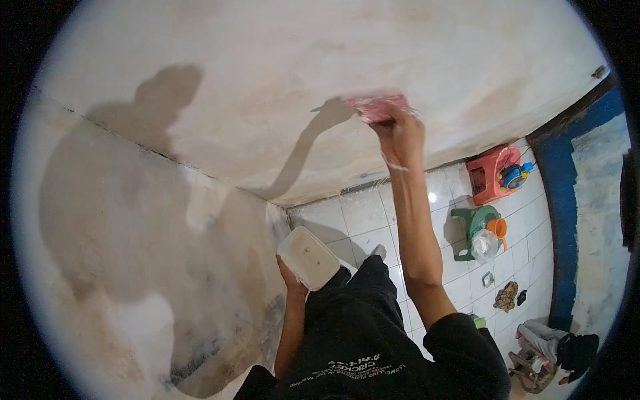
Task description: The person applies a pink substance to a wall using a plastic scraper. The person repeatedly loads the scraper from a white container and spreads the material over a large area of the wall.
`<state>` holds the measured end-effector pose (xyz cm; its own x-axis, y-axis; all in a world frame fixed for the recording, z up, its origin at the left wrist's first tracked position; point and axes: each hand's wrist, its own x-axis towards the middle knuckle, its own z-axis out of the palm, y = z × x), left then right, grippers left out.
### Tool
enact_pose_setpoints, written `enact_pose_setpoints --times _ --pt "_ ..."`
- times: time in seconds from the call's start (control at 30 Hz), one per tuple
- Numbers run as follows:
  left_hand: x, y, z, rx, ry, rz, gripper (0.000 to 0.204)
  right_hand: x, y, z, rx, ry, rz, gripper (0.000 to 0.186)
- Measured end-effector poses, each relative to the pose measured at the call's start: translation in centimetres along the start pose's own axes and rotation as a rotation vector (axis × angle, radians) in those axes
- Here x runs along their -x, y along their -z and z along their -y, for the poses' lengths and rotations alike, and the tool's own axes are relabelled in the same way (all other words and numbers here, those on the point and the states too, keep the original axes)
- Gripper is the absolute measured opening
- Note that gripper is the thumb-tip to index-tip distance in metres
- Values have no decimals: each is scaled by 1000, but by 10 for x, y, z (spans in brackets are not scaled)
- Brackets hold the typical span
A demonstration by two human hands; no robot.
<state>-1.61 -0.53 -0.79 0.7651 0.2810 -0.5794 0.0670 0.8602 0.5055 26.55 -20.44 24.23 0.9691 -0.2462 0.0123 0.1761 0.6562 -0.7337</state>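
Up against the off-white wall (287, 60), my right hand (403, 137) grips a pinkish-red flat spreader (375, 107) streaked with white. Motion blurs the spreader's outline, and my fingers cover part of it. Low on the left, my left hand (291, 275) is closed on the side of a whitish rectangular tub (308, 257), tilted so its inside shows. Pale material coats the inside of the tub, with a small dark spot in it.
A mottled side wall (120, 233) meets the main wall at a corner on my left. Right of me, a red stool (490, 175) and a green stool (470, 223) bearing an orange cup (497, 228) stand on white floor tiles (377, 241). Another person (557, 343) is at lower right.
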Motion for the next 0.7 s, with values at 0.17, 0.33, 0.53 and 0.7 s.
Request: enact_pose_setpoints --times 0.17,0.33,0.53,0.7 --pt "11 3 -3 13 6 1 68 31 38 4 0 -19 -91 9" --pt "-1 -9 3 37 31 -2 68 -11 123 -98 177 -134 -258 13" --pt "-1 -28 -6 82 -22 13 66 -23 -1 -23 -22 -235 -32 17" --pt "-10 -8 6 108 15 10 66 26 2 14 152 -17 103 13"
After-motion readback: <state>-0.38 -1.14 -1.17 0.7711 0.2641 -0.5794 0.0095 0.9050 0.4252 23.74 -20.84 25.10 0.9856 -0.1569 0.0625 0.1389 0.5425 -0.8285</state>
